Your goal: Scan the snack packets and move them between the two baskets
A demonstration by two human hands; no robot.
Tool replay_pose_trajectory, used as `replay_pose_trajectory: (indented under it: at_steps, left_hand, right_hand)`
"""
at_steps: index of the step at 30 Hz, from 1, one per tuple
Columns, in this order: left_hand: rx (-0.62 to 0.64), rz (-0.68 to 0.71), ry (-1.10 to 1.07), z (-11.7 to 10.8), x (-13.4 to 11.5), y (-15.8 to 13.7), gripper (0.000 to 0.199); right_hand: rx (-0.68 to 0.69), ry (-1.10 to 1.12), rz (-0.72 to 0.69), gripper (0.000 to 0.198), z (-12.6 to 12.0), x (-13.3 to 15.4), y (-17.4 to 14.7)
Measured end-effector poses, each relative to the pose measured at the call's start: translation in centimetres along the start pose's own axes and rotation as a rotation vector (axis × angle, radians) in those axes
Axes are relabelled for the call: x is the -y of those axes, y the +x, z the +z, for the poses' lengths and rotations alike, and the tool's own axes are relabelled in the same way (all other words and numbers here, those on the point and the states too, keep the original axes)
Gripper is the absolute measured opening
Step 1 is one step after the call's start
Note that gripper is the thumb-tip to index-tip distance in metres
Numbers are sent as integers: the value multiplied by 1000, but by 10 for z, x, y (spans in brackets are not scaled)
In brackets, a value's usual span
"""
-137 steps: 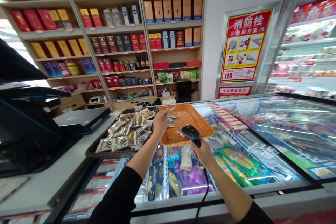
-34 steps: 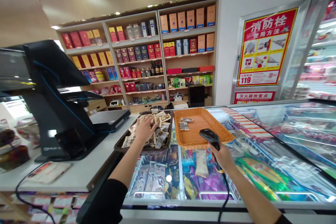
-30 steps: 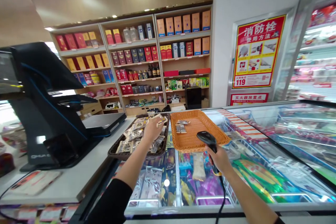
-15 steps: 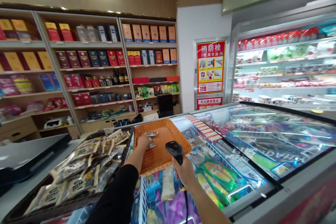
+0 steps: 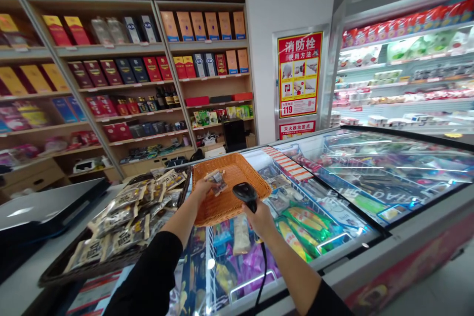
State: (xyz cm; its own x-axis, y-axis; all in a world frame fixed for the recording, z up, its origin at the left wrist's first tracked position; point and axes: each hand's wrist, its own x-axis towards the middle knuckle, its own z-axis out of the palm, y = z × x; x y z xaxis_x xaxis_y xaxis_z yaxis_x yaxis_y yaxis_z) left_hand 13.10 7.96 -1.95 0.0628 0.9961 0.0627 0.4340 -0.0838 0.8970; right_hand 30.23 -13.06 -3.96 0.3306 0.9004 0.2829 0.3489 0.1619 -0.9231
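Observation:
An orange wicker basket [image 5: 240, 172] sits on the glass-topped freezer. Inside its left side, my left hand [image 5: 203, 190] has its fingers closed on small clear-and-beige food packets [image 5: 218, 181]; how many is hard to make out. My right hand [image 5: 261, 218] grips a black barcode scanner [image 5: 244, 190] by the handle, its head over the basket's right part. From the scanner a black cord [image 5: 264, 266] hangs down. Left of the basket, a dark woven tray [image 5: 50, 267] holds a heap of larger beige-and-clear food packets [image 5: 122, 222].
Frozen goods, including bagged corn [image 5: 301, 222], lie under the freezer glass [image 5: 370, 173]. A flat dark-edged device [image 5: 48, 207] rests on the counter at left. Shelves of boxed goods [image 5: 129, 70] stand behind, with a lit refrigerated display [image 5: 403, 79] at right.
My left hand has lifted and bunched the packets that lay in the basket. The scanner stays over the basket. The camera view has tilted down somewhat.

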Motion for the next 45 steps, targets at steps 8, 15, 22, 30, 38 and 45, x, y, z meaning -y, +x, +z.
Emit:
replay_pose_trajectory:
  at_steps: [8, 15, 22, 30, 38, 45]
  left_hand:
    - [8, 122, -509, -7, 1, -30, 47]
    - [69, 227, -545, -1, 0, -34, 50]
    - [91, 255, -564, 0, 3, -34, 54]
    - [80, 236, -548, 0, 0, -35, 53]
    - [56, 222, -534, -2, 0, -35, 47]
    - [-186, 390, -333, -16, -17, -56, 26]
  right_hand:
    - [140, -84, -217, 21, 6, 11, -18]
    - [99, -155, -163, 25, 4, 5, -16]
    - [116, -170, -131, 26, 4, 2, -15]
    - [132, -152, -113, 26, 4, 0, -15]
    - [148, -50, -76, 26, 6, -2, -14]
    - [172, 93, -20, 30, 9, -10, -13]
